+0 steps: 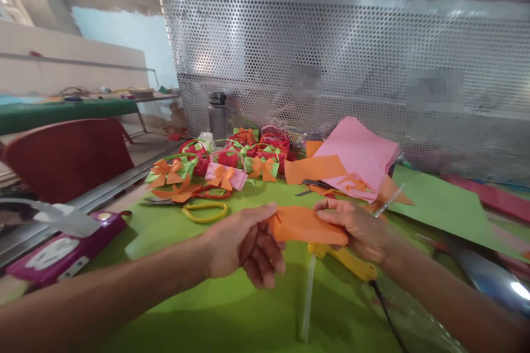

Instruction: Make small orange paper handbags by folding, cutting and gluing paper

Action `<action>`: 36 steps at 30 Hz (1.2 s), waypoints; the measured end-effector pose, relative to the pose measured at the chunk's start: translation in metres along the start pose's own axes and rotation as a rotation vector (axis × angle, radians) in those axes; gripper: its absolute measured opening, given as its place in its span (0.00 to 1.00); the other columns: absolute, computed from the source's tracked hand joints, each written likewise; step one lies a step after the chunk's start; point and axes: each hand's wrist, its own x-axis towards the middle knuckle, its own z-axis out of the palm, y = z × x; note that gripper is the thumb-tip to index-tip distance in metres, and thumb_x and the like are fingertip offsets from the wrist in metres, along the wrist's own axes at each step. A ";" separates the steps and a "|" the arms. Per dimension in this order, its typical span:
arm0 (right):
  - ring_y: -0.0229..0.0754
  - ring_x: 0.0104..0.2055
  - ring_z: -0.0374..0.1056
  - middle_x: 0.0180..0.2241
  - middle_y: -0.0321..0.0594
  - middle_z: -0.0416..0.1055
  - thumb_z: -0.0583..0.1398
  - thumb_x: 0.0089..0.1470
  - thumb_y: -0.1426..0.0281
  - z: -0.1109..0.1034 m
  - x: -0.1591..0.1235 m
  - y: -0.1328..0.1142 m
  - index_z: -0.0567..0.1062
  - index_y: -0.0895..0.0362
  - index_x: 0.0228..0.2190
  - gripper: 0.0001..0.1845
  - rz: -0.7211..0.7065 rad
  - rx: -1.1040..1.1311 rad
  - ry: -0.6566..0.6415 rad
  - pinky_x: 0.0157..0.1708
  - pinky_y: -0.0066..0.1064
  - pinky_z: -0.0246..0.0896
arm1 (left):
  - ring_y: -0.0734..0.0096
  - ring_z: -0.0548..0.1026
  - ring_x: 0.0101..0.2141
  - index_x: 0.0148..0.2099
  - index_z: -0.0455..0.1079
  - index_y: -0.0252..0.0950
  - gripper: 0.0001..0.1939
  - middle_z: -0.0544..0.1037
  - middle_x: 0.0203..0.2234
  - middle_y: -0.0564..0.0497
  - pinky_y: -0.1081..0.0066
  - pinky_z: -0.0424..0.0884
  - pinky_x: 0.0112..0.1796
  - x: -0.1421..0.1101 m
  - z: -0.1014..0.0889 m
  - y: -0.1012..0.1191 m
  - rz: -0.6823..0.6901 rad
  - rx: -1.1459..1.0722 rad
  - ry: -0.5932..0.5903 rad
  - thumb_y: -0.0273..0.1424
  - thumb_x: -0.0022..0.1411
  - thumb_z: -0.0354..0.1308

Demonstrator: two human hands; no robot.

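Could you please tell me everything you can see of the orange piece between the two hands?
The orange piece looks like paper, plain and roughly rectangular, apparently folded, with a small dark mark near its left end. It is held up over the green surface, its length running between the left hand and right hand, which grip opposite ends.

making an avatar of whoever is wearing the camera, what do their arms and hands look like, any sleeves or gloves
Both the left hand and the right hand are bare, with no gloves. The forearms show no sleeves, and no watch, bracelet or ring can be made out. There are no visible cables or markings on either arm.
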 end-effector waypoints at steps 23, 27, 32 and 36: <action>0.37 0.25 0.67 0.25 0.34 0.71 0.61 0.47 0.61 -0.005 0.001 0.011 0.67 0.56 0.33 0.14 -0.275 -0.330 0.131 0.23 0.26 0.59 | 0.71 0.75 0.18 0.32 0.68 0.29 0.23 0.77 0.21 0.46 0.76 0.69 0.17 0.002 -0.006 -0.010 0.157 0.110 0.120 0.46 0.46 0.64; 0.42 0.32 0.72 0.35 0.42 0.74 0.62 0.47 0.60 0.002 -0.003 0.005 0.64 0.55 0.42 0.21 -0.368 -0.310 0.157 0.29 0.31 0.66 | 0.74 0.74 0.19 0.35 0.68 0.30 0.22 0.76 0.23 0.49 0.77 0.69 0.20 0.003 -0.005 -0.011 0.309 0.225 0.216 0.45 0.48 0.62; 0.44 0.40 0.71 0.39 0.42 0.74 0.63 0.48 0.64 0.006 -0.007 0.004 0.66 0.55 0.45 0.22 -0.486 -0.279 0.040 0.36 0.33 0.67 | 0.74 0.75 0.26 0.41 0.68 0.31 0.17 0.76 0.28 0.50 0.76 0.72 0.27 0.003 -0.007 -0.013 0.669 0.486 0.314 0.35 0.51 0.62; 0.43 0.36 0.70 0.32 0.37 0.74 0.62 0.50 0.65 0.004 -0.005 0.011 0.73 0.55 0.33 0.08 -0.602 -0.447 0.031 0.36 0.33 0.66 | 0.70 0.77 0.35 0.44 0.67 0.32 0.17 0.77 0.36 0.47 0.74 0.74 0.36 0.003 -0.010 -0.017 0.881 0.647 0.453 0.28 0.51 0.60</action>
